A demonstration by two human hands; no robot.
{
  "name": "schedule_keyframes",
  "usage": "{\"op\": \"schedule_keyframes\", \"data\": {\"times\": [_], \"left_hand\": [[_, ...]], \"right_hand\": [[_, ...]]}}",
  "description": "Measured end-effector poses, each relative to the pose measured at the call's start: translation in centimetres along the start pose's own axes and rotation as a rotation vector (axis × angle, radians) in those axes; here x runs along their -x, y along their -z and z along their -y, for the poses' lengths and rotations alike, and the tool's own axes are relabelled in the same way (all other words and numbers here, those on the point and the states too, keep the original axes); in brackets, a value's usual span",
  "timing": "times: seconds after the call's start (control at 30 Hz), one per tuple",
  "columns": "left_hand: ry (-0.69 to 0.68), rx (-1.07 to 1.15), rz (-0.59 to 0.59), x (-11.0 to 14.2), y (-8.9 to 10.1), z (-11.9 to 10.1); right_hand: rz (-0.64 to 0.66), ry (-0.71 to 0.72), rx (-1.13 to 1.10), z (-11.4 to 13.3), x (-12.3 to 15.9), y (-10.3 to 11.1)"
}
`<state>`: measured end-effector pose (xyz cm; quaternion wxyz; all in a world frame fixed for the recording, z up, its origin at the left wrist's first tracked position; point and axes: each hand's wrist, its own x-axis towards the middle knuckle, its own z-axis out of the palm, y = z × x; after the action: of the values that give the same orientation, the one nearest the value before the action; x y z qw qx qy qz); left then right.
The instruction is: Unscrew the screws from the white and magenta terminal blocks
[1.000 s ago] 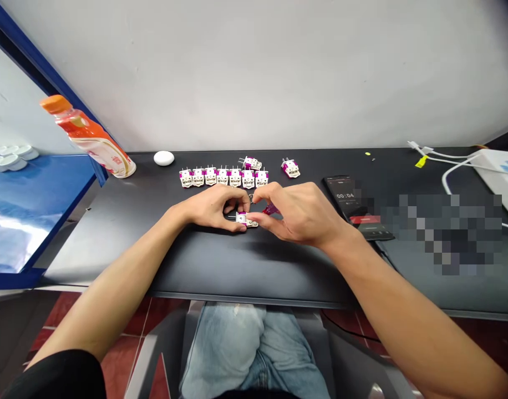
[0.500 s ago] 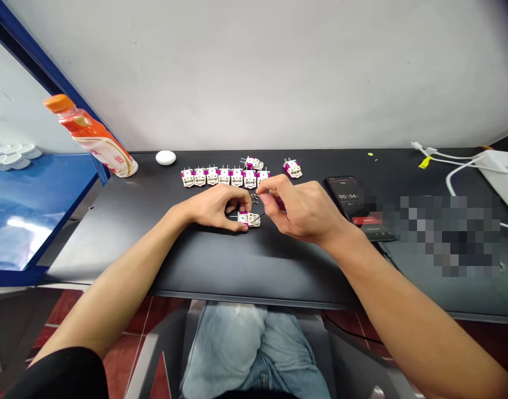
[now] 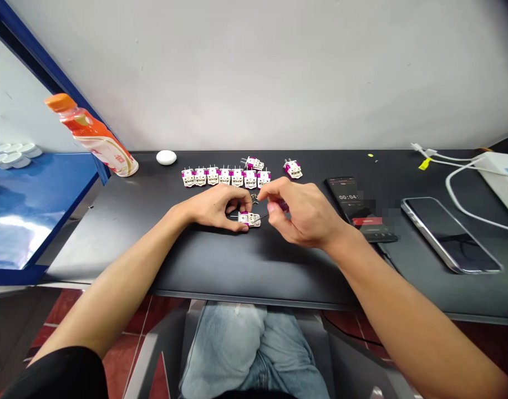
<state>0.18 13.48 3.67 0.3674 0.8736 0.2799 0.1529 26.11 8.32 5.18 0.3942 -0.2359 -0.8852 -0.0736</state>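
My left hand (image 3: 223,206) pinches a small white and purple plug insert (image 3: 251,220) against the dark table, its metal pins pointing left under my fingers. My right hand (image 3: 306,210) is closed around a screwdriver, most of its handle hidden. The thin dark screwdriver shaft (image 3: 264,216) reaches left to the insert's right end. My right index fingertip is close to a little pile of small metal screws (image 3: 254,198) just behind the insert. Several similar plug inserts (image 3: 224,177) stand in a row beyond my hands.
One more insert (image 3: 254,163) lies behind the row, another (image 3: 293,168) to its right. A white oval object (image 3: 166,158) and a tilted-looking orange bottle (image 3: 98,138) stand left. On the right are a phone showing a timer (image 3: 345,197), a second phone (image 3: 451,235) and white cables (image 3: 453,191).
My right hand has shifted slightly right, and the screwdriver shaft lies at a flatter angle. My left hand and the insert have stayed in place.
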Motion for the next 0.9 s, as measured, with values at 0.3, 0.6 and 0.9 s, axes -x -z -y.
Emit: {"op": "schedule_keyframes", "data": {"times": [0.3, 0.6, 0.9], "left_hand": [[-0.018, 0.000, -0.012, 0.02, -0.10, 0.25], [-0.002, 0.015, 0.005, 0.08, -0.03, -0.06], [-0.003, -0.005, -0.007, 0.06, -0.10, 0.14]], "right_hand": [[-0.005, 0.007, 0.132, -0.14, 0.18, -0.21], [0.059, 0.015, -0.006, -0.01, -0.12, 0.34], [0.029, 0.019, 0.009, -0.01, 0.02, 0.09]]}}
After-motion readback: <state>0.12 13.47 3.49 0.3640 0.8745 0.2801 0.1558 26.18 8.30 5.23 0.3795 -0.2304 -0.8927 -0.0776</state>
